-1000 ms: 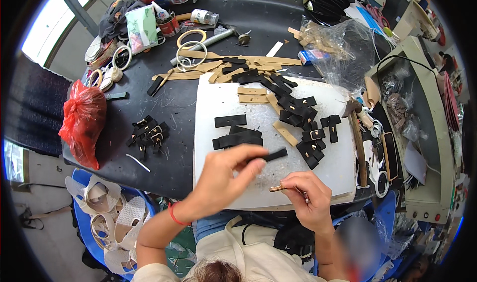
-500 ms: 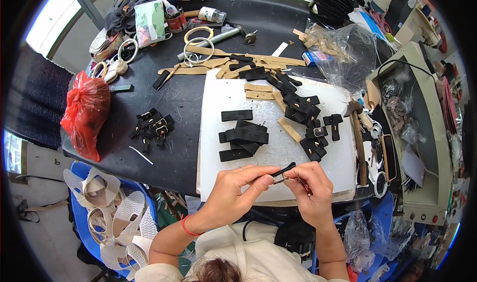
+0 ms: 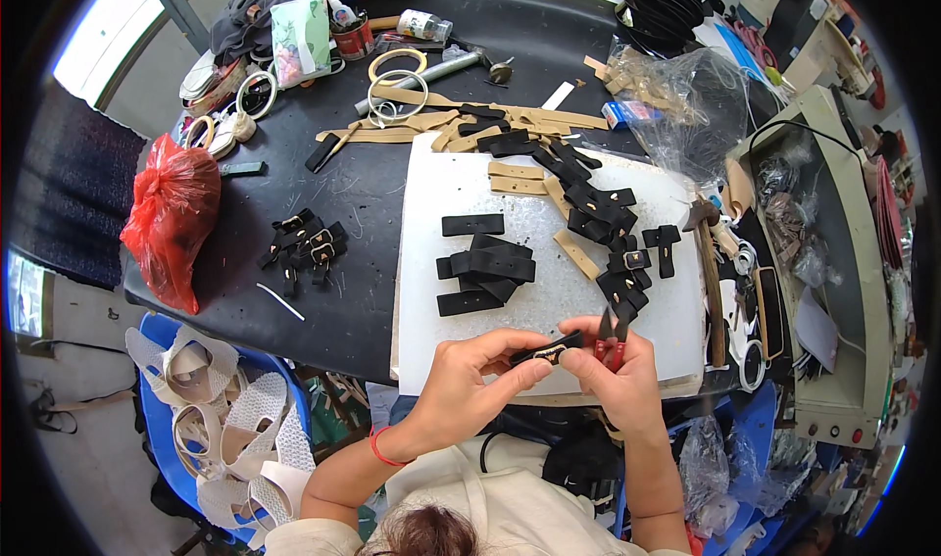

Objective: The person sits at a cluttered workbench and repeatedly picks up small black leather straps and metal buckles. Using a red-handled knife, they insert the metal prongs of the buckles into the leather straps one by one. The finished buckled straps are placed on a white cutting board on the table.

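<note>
My left hand [image 3: 472, 378] pinches a short black strap [image 3: 561, 342] with a gold-coloured metal fitting on it, just above the front edge of the white board [image 3: 549, 306]. At the strap's right end, the thumb and finger of my right hand [image 3: 625, 380] also grip it. In that same hand sits a small red-handled tool [image 3: 610, 352], its two dark pointed jaws facing away from me; whether it is pliers or snips I cannot tell. Ahead on the board lies a stack of flat black straps [image 3: 487, 267]. To its right is a heap of black straps with buckles [image 3: 603, 218].
Buckled black straps [image 3: 306, 247] lie in a pile on the dark table at left, near a red plastic bag [image 3: 172, 218]. Tan strips [image 3: 421, 123] lie behind the board. A hammer [image 3: 704, 262] rests along its right edge. A blue bin [image 3: 294, 389] of white pieces stands lower left.
The strap has turned in my fingers so its gold fitting faces up. In my right hand the red-handled tool has swung up, its jaws now pointing away from me.
</note>
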A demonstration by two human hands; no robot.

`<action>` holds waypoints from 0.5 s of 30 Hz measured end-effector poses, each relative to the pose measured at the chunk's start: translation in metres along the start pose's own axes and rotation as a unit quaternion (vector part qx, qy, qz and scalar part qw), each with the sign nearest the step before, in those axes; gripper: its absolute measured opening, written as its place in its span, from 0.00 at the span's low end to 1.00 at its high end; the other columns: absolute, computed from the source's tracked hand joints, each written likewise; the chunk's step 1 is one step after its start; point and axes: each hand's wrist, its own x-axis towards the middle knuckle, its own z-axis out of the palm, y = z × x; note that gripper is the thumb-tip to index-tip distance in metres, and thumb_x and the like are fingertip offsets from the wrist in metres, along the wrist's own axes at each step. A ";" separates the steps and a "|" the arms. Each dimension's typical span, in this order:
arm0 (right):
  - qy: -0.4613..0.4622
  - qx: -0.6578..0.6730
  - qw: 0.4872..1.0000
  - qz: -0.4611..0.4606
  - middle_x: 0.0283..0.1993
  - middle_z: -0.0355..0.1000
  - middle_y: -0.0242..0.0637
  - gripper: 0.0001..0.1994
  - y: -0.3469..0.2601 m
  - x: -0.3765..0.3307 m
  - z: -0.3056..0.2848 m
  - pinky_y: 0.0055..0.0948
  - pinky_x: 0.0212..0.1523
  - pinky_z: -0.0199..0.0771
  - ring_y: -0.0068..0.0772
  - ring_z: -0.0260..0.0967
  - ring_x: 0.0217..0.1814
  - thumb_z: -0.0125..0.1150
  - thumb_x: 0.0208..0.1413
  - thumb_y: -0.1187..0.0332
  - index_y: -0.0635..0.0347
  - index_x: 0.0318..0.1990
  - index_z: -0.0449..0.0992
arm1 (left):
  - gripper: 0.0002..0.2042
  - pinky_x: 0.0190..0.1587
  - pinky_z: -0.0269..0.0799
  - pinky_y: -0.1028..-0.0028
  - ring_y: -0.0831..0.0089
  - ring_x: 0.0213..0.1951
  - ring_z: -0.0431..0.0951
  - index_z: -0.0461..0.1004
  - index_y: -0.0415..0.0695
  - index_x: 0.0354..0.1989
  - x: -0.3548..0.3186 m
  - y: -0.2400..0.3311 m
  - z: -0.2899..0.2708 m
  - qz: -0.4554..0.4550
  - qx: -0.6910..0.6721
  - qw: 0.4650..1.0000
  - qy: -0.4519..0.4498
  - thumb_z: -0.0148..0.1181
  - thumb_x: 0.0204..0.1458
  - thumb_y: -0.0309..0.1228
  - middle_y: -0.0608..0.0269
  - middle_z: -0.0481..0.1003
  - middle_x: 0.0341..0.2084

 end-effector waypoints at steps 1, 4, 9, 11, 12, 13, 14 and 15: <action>-0.013 0.011 1.000 0.022 0.27 0.67 0.24 0.11 0.001 0.000 -0.001 0.12 0.21 0.54 0.08 0.55 0.22 0.63 0.52 0.72 0.64 0.42 0.74 | 0.13 0.30 0.71 0.80 0.80 0.27 0.75 0.75 0.36 0.43 -0.001 0.000 0.001 -0.005 -0.012 1.000 0.001 0.62 0.51 0.28 0.61 0.78 0.29; 0.001 0.026 0.999 0.019 0.21 0.65 0.21 0.10 0.006 -0.001 0.003 0.12 0.19 0.53 0.08 0.55 0.20 0.63 0.53 0.70 0.63 0.41 0.74 | 0.12 0.30 0.71 0.80 0.81 0.27 0.74 0.74 0.36 0.43 -0.001 0.000 0.003 -0.002 -0.022 1.000 0.006 0.61 0.52 0.29 0.61 0.78 0.28; -0.019 0.086 0.996 0.002 0.19 0.64 0.22 0.09 0.022 0.000 0.007 0.14 0.18 0.53 0.10 0.56 0.19 0.60 0.56 0.66 0.63 0.35 0.74 | 0.12 0.38 0.74 0.79 0.79 0.34 0.75 0.71 0.31 0.43 -0.002 0.005 0.001 -0.018 0.037 0.998 -0.039 0.59 0.53 0.26 0.58 0.76 0.34; -0.020 0.104 0.994 0.000 0.19 0.63 0.22 0.09 0.023 0.000 0.010 0.14 0.18 0.53 0.10 0.55 0.18 0.59 0.57 0.64 0.62 0.33 0.73 | 0.12 0.35 0.72 0.80 0.80 0.32 0.75 0.72 0.34 0.43 -0.003 0.001 0.001 -0.012 0.030 0.999 -0.034 0.59 0.54 0.28 0.59 0.76 0.32; -0.017 0.113 0.993 0.003 0.18 0.63 0.22 0.10 0.024 0.000 0.011 0.14 0.18 0.53 0.11 0.55 0.18 0.58 0.58 0.64 0.62 0.33 0.73 | 0.12 0.33 0.71 0.80 0.80 0.31 0.75 0.73 0.35 0.43 -0.004 -0.001 0.002 -0.010 0.026 0.999 -0.031 0.58 0.54 0.30 0.59 0.77 0.31; -0.014 0.122 0.992 0.005 0.18 0.62 0.22 0.10 0.024 -0.001 0.012 0.14 0.18 0.53 0.11 0.55 0.18 0.57 0.58 0.63 0.62 0.32 0.72 | 0.13 0.34 0.72 0.80 0.80 0.32 0.75 0.71 0.34 0.45 -0.004 -0.001 0.002 -0.043 -0.049 0.997 -0.037 0.57 0.55 0.30 0.58 0.76 0.33; -0.008 0.109 0.994 0.003 0.19 0.62 0.22 0.10 0.024 0.000 0.012 0.14 0.19 0.53 0.11 0.55 0.19 0.58 0.58 0.64 0.62 0.33 0.72 | 0.14 0.36 0.73 0.80 0.79 0.33 0.75 0.70 0.34 0.46 -0.003 0.000 0.001 -0.075 -0.123 0.989 -0.044 0.56 0.56 0.30 0.57 0.76 0.34; -0.002 0.096 0.995 0.002 0.20 0.63 0.23 0.09 0.023 0.000 0.011 0.14 0.19 0.53 0.11 0.55 0.19 0.58 0.57 0.65 0.63 0.33 0.72 | 0.14 0.37 0.74 0.80 0.79 0.34 0.76 0.69 0.34 0.48 -0.002 0.001 0.001 -0.107 -0.197 0.973 -0.050 0.55 0.56 0.30 0.57 0.76 0.35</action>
